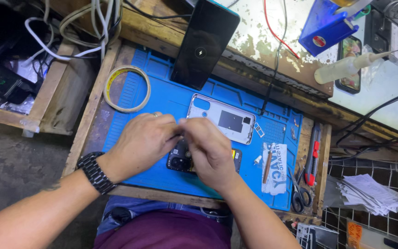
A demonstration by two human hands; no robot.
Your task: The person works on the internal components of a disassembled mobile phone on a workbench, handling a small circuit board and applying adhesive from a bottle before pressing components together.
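Observation:
My left hand (143, 140) and my right hand (208, 147) meet over a dark opened phone (180, 161) that lies on the blue work mat (162, 99). Their fingertips pinch together above the phone; what they grip is hidden by the fingers. A black watch sits on my left wrist and a ring on a left finger. Just beyond the hands lies a white phone back cover (222, 119), inside face up.
A black phone (203, 44) leans upright at the mat's far edge. A tape roll (126, 88) lies at the mat's left. A small tool (267, 167), scissors (299, 193) and a red-handled cutter (312, 159) lie to the right. Cables (84, 27) hang at back left.

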